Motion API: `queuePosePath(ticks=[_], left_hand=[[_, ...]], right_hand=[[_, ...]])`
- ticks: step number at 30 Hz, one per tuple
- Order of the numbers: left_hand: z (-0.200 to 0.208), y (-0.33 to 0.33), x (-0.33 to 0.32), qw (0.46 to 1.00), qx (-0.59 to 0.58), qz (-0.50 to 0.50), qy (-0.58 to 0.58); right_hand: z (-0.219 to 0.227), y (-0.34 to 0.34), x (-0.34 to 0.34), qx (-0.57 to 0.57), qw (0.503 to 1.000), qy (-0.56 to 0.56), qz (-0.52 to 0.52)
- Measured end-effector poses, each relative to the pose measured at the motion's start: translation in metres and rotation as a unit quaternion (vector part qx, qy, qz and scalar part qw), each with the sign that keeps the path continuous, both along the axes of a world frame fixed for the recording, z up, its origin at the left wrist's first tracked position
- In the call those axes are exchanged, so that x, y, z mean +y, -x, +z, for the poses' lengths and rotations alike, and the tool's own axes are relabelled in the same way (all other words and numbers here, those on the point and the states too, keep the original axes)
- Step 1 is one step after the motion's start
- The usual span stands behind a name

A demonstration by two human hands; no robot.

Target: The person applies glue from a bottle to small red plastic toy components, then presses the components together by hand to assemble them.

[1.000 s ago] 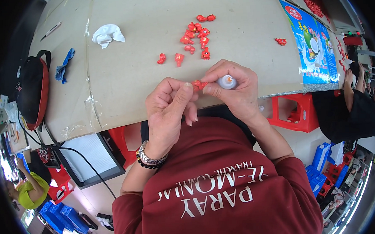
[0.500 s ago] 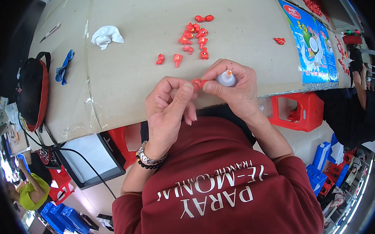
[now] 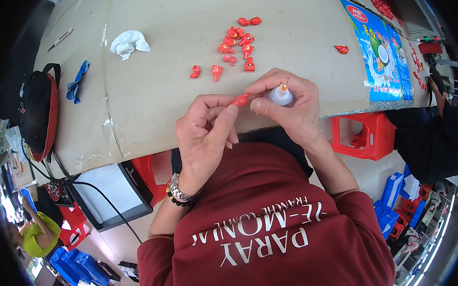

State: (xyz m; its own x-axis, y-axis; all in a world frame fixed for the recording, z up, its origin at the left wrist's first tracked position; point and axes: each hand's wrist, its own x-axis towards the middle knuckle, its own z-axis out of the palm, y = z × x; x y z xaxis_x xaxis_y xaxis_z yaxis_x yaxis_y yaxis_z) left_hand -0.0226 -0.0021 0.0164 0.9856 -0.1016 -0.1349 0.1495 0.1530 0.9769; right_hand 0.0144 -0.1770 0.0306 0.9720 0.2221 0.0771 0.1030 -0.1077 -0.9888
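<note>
Head view: my left hand [image 3: 202, 126] has a small red piece [image 3: 240, 99] pinched between the tips of thumb and forefinger, raised over the near edge of the table [image 3: 160, 95], in front of my chest. Tip pinch only, I'd say because the piece is tiny and this leaves its far end exposed. Other left fingers curl loosely, likely just out of the way. My right hand [image 3: 300, 109] keeps a white bottle [image 3: 279, 97] tucked in its bent fingers, orange tip [image 3: 284, 88] up, probably so it doesn't drip and so thumb and forefinger are free. Those two are parted, forefinger end right beside the red piece; contact, can't tell. Loose group of red pieces [image 3: 247, 39] lies beyond my hands, handy to reach, presumably why it's there; a cup-shaped red piece [image 3: 216, 72] sits nearer me. One stray red piece [image 3: 342, 50] off to the right, by a blue printed sheet [image 3: 376, 55]; no reason visible. White cloth [image 3: 129, 44], blue cloth [image 3: 77, 83], pen [image 3: 61, 40] and black bag [image 3: 39, 110] are all over on the left, I guess so they don't crowd the hands.
</note>
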Motion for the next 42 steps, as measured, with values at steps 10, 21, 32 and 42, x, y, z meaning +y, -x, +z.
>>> queuePosePath(ticks=[10,21,32,42], left_hand=[[0.0016,0.0008,-0.0016,1.0,0.003,0.006,0.002],[0.0005,-0.0008,0.0017,0.993,0.066,-0.019,0.097],[0.0026,-0.0012,0.0007,0.981,0.112,-0.015,0.159],[0.0048,-0.0019,-0.0013,0.981,0.126,-0.003,0.15]], right_hand=[[-0.0011,-0.0015,-0.0008,-0.02,0.999,0.041,0.014],[-0.0032,0.0007,0.0011,0.011,1.0,0.026,0.005],[-0.001,0.0029,0.0016,0.028,0.999,0.022,0.011],[-0.0037,0.0042,0.003,0.061,0.998,0.026,-0.012]])
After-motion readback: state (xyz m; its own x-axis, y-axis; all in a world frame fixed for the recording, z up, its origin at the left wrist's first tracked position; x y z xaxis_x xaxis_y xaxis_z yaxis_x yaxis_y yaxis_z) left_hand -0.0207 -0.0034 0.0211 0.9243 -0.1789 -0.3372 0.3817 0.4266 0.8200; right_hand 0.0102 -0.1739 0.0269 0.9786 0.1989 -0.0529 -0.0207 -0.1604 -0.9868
